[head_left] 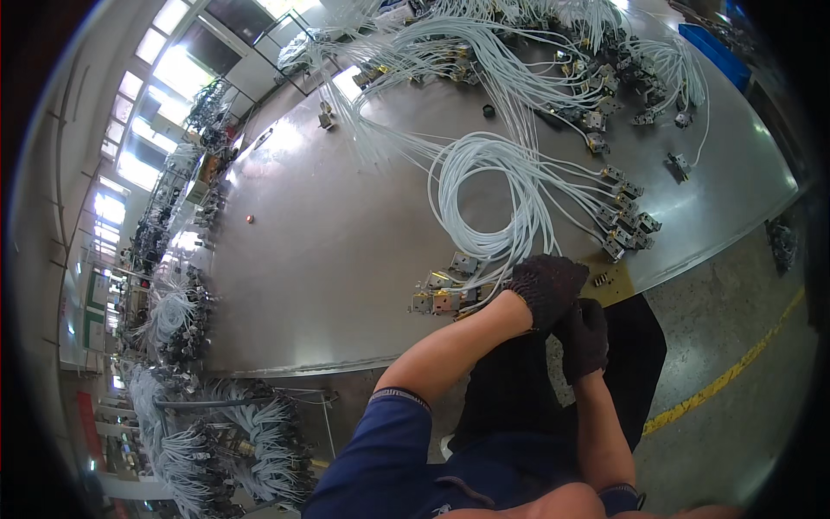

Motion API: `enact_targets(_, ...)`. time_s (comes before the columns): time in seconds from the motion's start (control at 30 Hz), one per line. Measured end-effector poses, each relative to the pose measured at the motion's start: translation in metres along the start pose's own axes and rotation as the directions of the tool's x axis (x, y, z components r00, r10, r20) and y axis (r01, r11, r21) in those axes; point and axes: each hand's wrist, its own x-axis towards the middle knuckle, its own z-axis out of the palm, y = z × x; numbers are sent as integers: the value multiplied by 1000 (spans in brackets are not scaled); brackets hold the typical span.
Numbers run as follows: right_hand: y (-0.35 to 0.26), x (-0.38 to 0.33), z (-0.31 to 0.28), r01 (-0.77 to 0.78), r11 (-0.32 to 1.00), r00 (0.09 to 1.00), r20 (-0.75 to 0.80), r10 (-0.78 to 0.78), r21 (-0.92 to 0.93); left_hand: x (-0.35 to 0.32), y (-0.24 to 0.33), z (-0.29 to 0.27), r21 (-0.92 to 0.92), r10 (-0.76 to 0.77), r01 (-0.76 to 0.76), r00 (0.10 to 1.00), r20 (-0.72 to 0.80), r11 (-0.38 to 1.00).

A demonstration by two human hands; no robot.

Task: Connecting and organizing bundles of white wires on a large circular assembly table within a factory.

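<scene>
At the table's near edge, my left hand [546, 289], in a dark knitted glove, is curled over the lower end of a coil of thin white cables [445, 186]. My right hand [582, 340], gloved the same way, is just below it, close to my lap, with its fingers closed. Whatever lies between the fingers of either hand is hidden. Small metal switch-like boxes [624, 227] hang on the cable ends to the right of the coil. More metal boxes [444, 303] lie by my left forearm. Beside my hands is a brassy plate [612, 284] with small parts on it.
A large heap of white cables with metal boxes [596, 82] covers the far side of the metal table [320, 259]. A blue bin [714, 56] stands at the far right. Bundles of cables hang on a rack [199, 432] at left. A yellow line [726, 376] marks the floor.
</scene>
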Motion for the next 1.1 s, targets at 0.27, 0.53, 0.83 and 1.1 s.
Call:
enact_targets(0.27, 5, -6, 2, 319, 723, 913, -5, -407, -612, 0, 1, -1, 9, 4, -4, 1000, -18, 1000)
enact_targets(0.53, 9, 1, -5, 221, 918, 969, -28, -244, -330, 1, 3, -8, -18, 10, -8, 996, 85, 1000)
enact_targets(0.83, 15, 6, -5, 225, 948, 972, -18, -234, -225, 3, -4, 5, 39, 43, -42, 999, -16, 998)
enact_targets(1.1, 17, 14, -13, 226, 963, 972, 97, -214, -147, 4, -5, 4, 31, 17, -19, 998, 56, 999)
